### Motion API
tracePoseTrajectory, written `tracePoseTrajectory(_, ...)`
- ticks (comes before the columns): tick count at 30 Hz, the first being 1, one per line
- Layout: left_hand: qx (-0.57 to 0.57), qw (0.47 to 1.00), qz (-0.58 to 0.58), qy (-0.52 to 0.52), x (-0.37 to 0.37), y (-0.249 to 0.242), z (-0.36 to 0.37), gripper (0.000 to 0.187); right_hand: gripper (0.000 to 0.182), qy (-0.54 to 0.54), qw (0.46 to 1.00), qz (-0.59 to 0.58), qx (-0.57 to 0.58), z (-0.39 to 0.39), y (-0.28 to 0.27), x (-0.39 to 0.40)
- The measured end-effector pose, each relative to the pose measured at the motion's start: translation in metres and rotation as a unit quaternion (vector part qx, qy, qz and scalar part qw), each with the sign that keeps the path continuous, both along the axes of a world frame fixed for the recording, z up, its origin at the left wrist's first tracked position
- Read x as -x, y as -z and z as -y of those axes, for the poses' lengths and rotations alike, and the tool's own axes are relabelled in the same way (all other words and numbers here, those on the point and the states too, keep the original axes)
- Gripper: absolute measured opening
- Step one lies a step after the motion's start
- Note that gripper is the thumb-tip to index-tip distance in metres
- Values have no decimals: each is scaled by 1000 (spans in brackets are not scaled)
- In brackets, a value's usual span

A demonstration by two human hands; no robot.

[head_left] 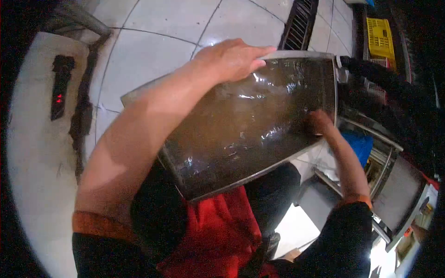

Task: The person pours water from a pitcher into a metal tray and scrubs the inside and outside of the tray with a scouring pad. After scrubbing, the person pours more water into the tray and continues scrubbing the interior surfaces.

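Observation:
A rectangular metal tray [218, 125] with raised sides lies tilted across the middle, close above my lap. Its inside is brownish and glossy, with bright wet-looking highlights. My left hand [234, 60] grips the far rim, the fingers reaching along the edge and the thumb over the inner side. Inside the tray, near its right end, is my right hand [320, 123], slightly blurred, its fingers curled down toward the surface. Whatever those fingers hold is hidden; I cannot tell what it is.
White floor tiles [157, 53] stretch beyond the tray, with a dark drain grate [299, 25] set in them. At left stands a pale appliance [39, 153] with a red-lit display. A yellow basket [380, 39], a blue bag [357, 146] and a metal-framed rack [384, 162] are at right.

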State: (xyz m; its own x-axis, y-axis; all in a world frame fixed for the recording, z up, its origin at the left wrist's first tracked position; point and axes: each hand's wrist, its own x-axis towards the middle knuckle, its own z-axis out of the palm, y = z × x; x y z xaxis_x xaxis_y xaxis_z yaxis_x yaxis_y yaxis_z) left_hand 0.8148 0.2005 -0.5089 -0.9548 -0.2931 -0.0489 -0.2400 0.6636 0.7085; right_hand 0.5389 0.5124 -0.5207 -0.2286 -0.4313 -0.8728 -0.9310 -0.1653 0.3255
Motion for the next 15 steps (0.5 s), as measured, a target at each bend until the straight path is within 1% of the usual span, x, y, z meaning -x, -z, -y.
tracePoseTrajectory(1, 2, 1000, -9, -1, 1, 4, 2, 44, 23, 2, 998, 63, 18, -6, -23, 12)
tracePoseTrajectory(2, 4, 1000, -21, 1, 5, 5, 4, 44, 19, 16, 998, 50, 22, -7, -44, 10)
tracePoseTrajectory(3, -15, 1000, 12, 5, 8, 2, 7, 44, 15, 22, 999, 40, 29, 0, -61, 10)
tracePoseTrajectory(4, -7, 1000, 2, 3, 6, 5, 5, 43, 14, 31, 998, 31, 40, 4, -67, 5)
tracePoseTrajectory(5, 2, 1000, -7, 2, 7, 8, 4, 43, 18, 119, 992, -14, 44, -1, -54, 12)
tracePoseTrajectory(6, 21, 1000, -17, -9, 2, 8, 4, 43, 18, 100, 994, -4, 44, 6, -49, 10)
tracePoseTrajectory(9, -6, 1000, -15, 3, 0, 7, 5, 42, 17, 54, 998, 20, 28, 17, -49, 9)
tracePoseTrajectory(11, -16, 999, -31, 8, -1, 15, 8, 43, 17, 36, 998, 45, -8, 4, -46, -5)
tracePoseTrajectory(13, -16, 999, -33, 11, 0, 20, 7, 43, 18, -8, 998, 58, -25, -10, -28, 5)
tracePoseTrajectory(15, -6, 999, -32, 25, -1, 12, 8, 43, 19, -65, 997, 44, -18, -30, -17, 28)
